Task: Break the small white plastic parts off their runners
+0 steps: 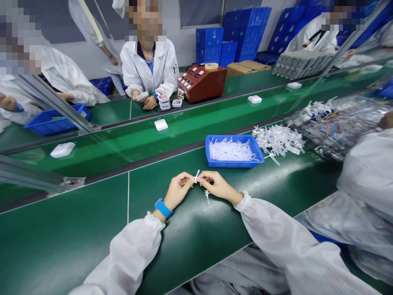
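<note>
Between my fingertips, over the green bench, is a small white plastic strip piece. My left hand pinches it from the left, a blue band around that wrist. From the other side my right hand pinches the same piece with thumb and forefinger. Just below the right fingers lies a second small white piece with short prongs at its top. Beyond my hands stands a blue tray holding many thin translucent white strips. A loose heap of white pieces lies right of the tray.
A green conveyor carries several white plastic cases, one of them a white case. Across it, a person in a white coat handles a part beside a red-brown box. Bagged wires and another person's sleeve are at right.
</note>
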The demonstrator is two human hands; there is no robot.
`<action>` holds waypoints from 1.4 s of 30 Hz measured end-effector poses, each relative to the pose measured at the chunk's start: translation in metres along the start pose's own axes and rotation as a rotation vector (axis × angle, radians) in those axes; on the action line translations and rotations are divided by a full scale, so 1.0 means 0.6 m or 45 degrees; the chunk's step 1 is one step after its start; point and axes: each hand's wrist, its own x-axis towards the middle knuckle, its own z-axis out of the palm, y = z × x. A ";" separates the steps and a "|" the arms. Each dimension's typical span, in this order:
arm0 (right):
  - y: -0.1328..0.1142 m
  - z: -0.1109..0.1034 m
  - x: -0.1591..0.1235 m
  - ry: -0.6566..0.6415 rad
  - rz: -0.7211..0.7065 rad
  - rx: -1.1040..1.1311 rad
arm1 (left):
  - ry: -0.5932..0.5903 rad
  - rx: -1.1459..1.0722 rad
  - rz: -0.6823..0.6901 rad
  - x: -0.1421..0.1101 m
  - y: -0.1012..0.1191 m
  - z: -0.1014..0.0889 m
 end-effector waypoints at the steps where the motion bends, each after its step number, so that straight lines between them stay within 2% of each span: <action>1: 0.000 0.000 0.000 -0.006 -0.003 0.003 | -0.001 0.002 0.001 0.000 0.000 0.000; 14: 0.003 0.000 0.004 0.045 -0.022 0.019 | 0.021 0.018 0.020 0.001 0.005 0.001; 22: 0.001 -0.006 0.002 0.170 -0.173 -0.158 | 0.119 0.062 0.063 0.003 0.013 -0.007; 32: 0.014 -0.020 -0.016 0.254 -0.021 -0.104 | 0.179 -0.065 -0.008 0.013 -0.005 -0.016; 35: 0.010 -0.023 -0.031 0.235 -0.082 -0.180 | 0.162 -0.117 -0.039 0.008 0.002 -0.012; 42: 0.003 -0.024 -0.063 0.200 -0.150 -0.239 | 0.045 -0.064 0.021 -0.019 0.022 0.002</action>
